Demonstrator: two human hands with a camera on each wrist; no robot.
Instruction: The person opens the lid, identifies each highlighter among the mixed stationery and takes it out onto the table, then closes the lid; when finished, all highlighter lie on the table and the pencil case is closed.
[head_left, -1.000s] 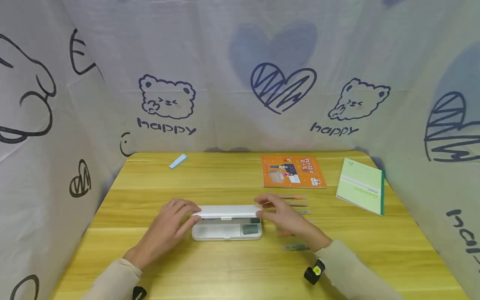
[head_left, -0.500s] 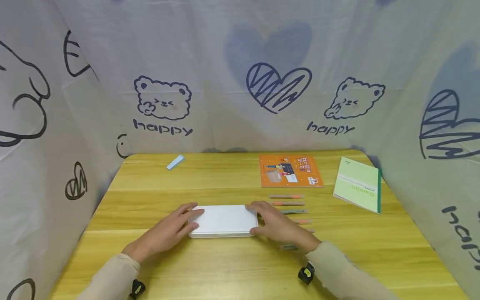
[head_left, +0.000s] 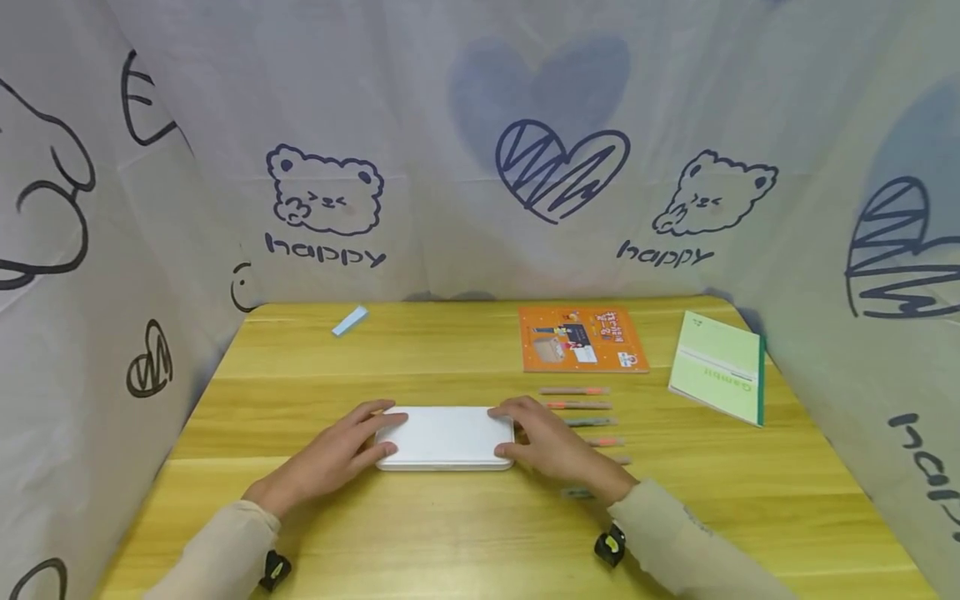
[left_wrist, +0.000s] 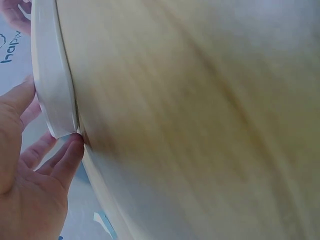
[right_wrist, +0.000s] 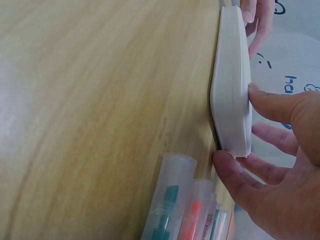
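Note:
A white pencil case (head_left: 444, 437) lies flat on the table with its lid down. At its left end, my left hand (head_left: 324, 457) holds it, thumb on the lid and fingertips against the end, as the left wrist view shows (left_wrist: 35, 185). My right hand (head_left: 558, 446) grips the opposite end in the same manner. In the right wrist view, the thumb touches the lid's edge and fingers reach round the case's end (right_wrist: 232, 85). What was inside the case is hidden under the lid.
Several highlighter pens (head_left: 576, 406) lie in a row right of the case, some partly behind the right hand. Farther back are an orange booklet (head_left: 583, 339), a light green notebook (head_left: 718, 368) and a small pale blue strip (head_left: 349, 321). Printed cloth (head_left: 435, 225) surrounds the wooden table (head_left: 450, 542).
The pencil case's lid, partly raised one second ago, has come down toward me and covers the tray. Both hands moved with it and stay at the ends; little differs over the last half second.

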